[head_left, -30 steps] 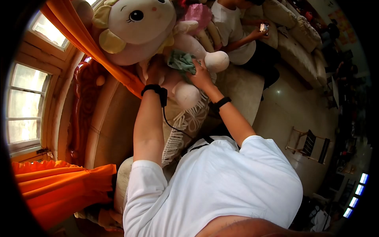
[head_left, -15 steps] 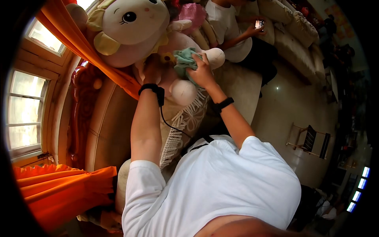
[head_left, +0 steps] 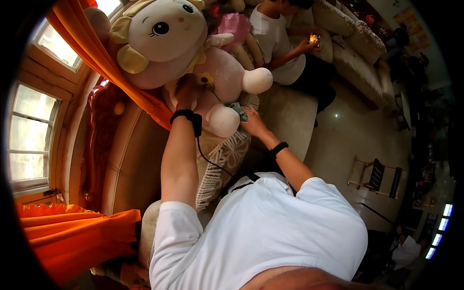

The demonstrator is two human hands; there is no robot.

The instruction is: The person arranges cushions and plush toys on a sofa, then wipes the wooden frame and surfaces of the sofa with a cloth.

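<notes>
Seen from the head camera, a person in a white shirt leans over a large pink plush toy (head_left: pixel 193 53) propped on a beige sofa (head_left: pixel 290 113) beside an orange curtain (head_left: pixel 104 63). The left hand (head_left: pixel 186 94) is closed on the toy's body under its big head, while the right hand (head_left: pixel 251 122) grips a green cloth (head_left: pixel 238 109) pressed against the toy's lower round foot. Further along the sofa, another seated person holds a lit phone (head_left: pixel 314 38). A folding chair (head_left: pixel 379 176) stands on the tiled floor.
</notes>
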